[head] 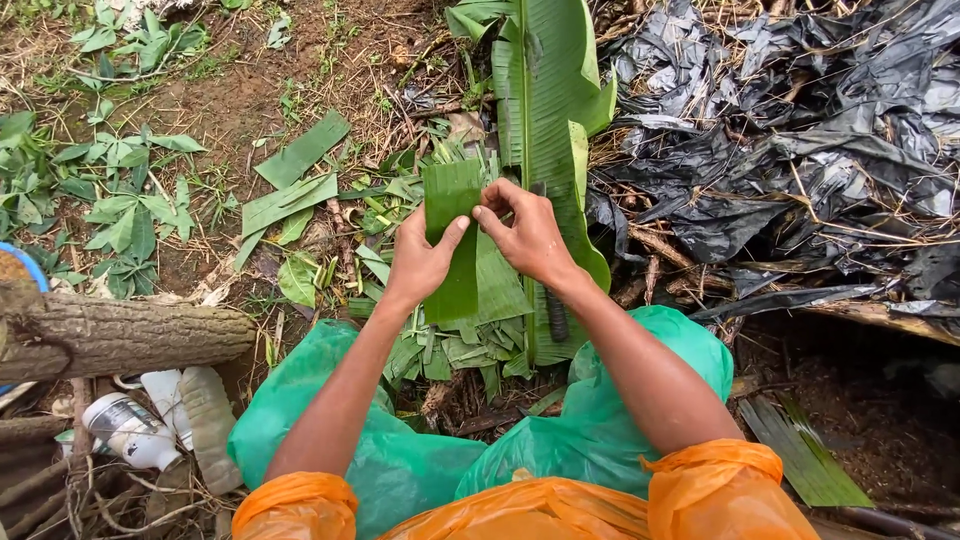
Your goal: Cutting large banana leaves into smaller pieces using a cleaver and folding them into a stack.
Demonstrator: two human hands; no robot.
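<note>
Your left hand point(420, 262) and right hand point(527, 232) both pinch that smooth folded leaf strip point(452, 240), just left of the ribbed banana leaf point(548, 100).

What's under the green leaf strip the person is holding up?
Under the folded leaf strip, held by the left hand and right hand, lie cut leaf pieces and a big banana leaf. The ground directly beneath stays covered.
</note>
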